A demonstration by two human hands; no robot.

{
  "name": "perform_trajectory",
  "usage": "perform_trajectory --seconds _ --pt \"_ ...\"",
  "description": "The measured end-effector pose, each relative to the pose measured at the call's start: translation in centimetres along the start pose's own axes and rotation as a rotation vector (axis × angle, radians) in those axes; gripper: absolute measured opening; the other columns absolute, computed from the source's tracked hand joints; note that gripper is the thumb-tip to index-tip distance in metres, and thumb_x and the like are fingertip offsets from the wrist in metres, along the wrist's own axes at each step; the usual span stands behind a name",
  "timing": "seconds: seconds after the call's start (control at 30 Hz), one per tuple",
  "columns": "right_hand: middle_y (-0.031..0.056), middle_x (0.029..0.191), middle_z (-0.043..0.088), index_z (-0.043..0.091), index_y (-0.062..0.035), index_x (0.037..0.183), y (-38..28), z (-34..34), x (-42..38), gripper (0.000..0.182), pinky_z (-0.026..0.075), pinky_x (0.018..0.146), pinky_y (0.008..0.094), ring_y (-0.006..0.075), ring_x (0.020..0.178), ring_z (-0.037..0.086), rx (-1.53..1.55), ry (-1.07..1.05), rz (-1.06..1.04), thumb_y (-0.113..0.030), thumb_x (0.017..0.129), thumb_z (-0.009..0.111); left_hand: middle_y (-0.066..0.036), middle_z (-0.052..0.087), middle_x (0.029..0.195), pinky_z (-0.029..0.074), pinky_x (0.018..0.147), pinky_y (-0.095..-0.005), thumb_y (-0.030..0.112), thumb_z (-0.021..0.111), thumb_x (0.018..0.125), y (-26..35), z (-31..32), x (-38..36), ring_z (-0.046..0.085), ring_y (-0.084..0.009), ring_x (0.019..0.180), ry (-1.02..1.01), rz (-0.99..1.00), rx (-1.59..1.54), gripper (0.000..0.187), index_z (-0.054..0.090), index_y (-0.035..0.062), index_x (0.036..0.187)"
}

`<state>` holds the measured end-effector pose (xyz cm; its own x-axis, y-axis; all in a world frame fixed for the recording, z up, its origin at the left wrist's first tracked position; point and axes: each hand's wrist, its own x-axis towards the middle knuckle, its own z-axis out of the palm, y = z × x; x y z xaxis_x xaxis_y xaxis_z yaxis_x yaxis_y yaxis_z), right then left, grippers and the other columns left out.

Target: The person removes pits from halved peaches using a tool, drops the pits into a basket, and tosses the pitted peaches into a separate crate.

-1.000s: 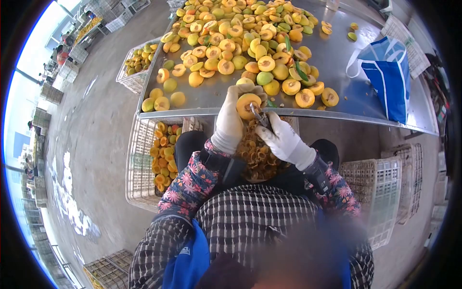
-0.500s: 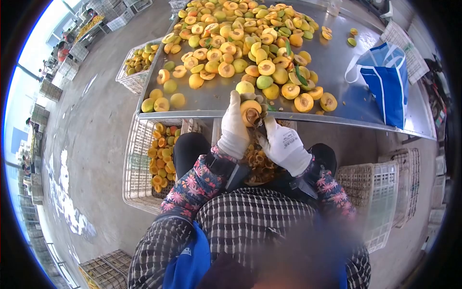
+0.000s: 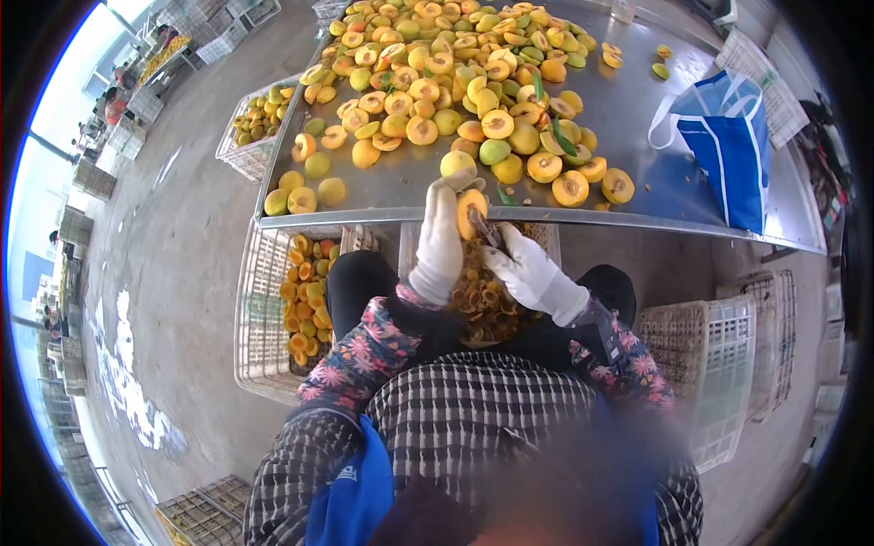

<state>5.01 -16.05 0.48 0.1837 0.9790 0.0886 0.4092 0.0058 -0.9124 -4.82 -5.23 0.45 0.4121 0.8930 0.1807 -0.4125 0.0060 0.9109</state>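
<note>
The left hand (image 3: 443, 232) cupped a halved fruit (image 3: 471, 212), fingers curled behind it, by the near edge of the metal table (image 3: 624, 127). The right hand (image 3: 535, 273), closed round a tool (image 3: 489, 235), seemingly worked the cut face; the next move called for a steady fruit.

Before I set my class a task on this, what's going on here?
A person's gloved left hand holds a cut fruit near the front edge of a metal table. The gloved right hand holds a small tool at the cut face. A heap of fruit, much of it halved, covers part of the table. Below the hands lie brown scraps; a crate to the left holds orange pieces.
</note>
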Motion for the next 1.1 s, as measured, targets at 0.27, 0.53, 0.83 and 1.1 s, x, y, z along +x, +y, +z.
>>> perform_trajectory --seconds 0.27,0.53,0.83,1.1 --pt "0.0291 0.088 0.063 0.049 0.0020 0.109 0.5 0.1 -0.7 0.028 0.048 0.070 0.0476 0.0448 0.086 0.062 -0.240 -0.074 -0.023 -0.021 0.095 0.057 -0.014 0.067 0.085 0.054 0.071 -0.0338 0.048 0.027 0.104 0.0 -2.1 1.4 0.064 -0.0228 0.073 -0.166 -0.385 0.008 0.063 0.062 -0.0025 0.092" --pt "0.0297 0.096 0.062 0.050 0.0040 0.115 -0.5 0.1 0.2 0.034 0.048 0.079 0.0438 0.0444 0.094 0.060 0.257 -0.080 0.198 -0.025 0.098 0.053 -0.021 0.061 0.115 0.054 0.077 -0.0344 0.051 0.029 0.103 -1.4 -1.4 0.8 0.063 -0.0255 0.098 -0.033 -0.239 -0.233 0.062 0.056 -0.0038 0.111" --pt "0.0227 0.089 0.065 0.049 0.0017 0.118 0.8 0.8 -0.4 0.037 0.049 0.068 0.0427 0.0404 0.078 0.063 -0.074 -0.124 -0.003 -0.030 0.099 0.052 -0.018 0.066 0.086 0.055 0.071 -0.0383 0.057 0.039 0.099 0.5 -1.7 1.4 0.066 -0.0298 0.076 -0.044 -0.544 -0.090 0.065 0.062 -0.0042 0.090" --pt "-0.0006 0.063 0.047 0.053 -0.0072 0.103 -0.9 0.7 -1.4 0.025 0.032 0.039 0.0252 0.0108 0.042 0.041 1.190 -0.280 0.579 -0.032 0.102 0.049 -0.015 0.061 0.083 0.056 0.067 -0.0461 0.055 0.046 0.098 1.3 -0.7 1.4 0.064 -0.0335 0.073 -0.049 -0.640 -0.346 0.057 0.056 0.0020 0.080"
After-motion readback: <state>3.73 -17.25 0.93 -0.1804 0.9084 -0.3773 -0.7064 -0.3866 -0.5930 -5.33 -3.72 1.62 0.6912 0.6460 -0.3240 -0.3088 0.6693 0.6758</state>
